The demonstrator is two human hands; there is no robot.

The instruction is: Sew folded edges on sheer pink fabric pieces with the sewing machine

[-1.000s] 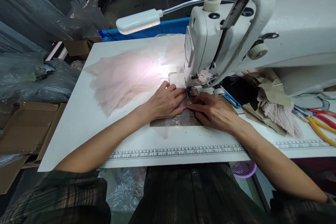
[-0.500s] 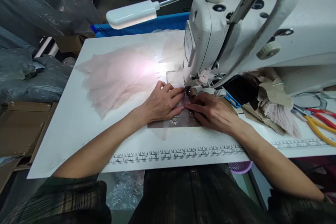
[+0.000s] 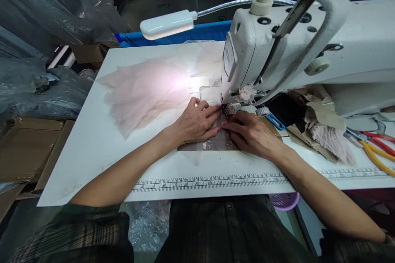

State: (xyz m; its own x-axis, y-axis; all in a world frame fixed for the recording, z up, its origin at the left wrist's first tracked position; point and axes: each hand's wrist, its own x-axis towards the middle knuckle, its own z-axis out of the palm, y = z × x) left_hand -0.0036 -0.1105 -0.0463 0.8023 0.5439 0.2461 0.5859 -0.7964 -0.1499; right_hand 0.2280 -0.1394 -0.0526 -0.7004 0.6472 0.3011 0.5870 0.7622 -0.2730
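Observation:
At the sewing machine (image 3: 243, 49), both of my hands lie close to the presser foot (image 3: 225, 109). My left hand (image 3: 197, 121) rests on thin sheer fabric (image 3: 199, 154), its fingers spread and slightly bent, the tips just left of the foot. Thumb and forefinger of my right hand (image 3: 249, 131) come together on the fabric just in front of the foot; its other fingers are curled. A pale pink tulle piece (image 3: 145, 90) spreads over the table left of the machine. The needle point and the fabric edge under my fingertips are hidden.
A lamp (image 3: 168, 24) lights the white table (image 3: 92, 148), whose front edge carries a printed ruler (image 3: 210, 183). Right of my hands are a blue-handled tool (image 3: 275, 121), a dark phone-like object (image 3: 282, 109), crumpled paper (image 3: 327, 121) and yellow-handled scissors (image 3: 375, 156). Cardboard boxes (image 3: 31, 152) stand left.
The whole view has shifted slightly, so everything appears a little further right and lower. Both hands keep nearly the same place at the presser foot.

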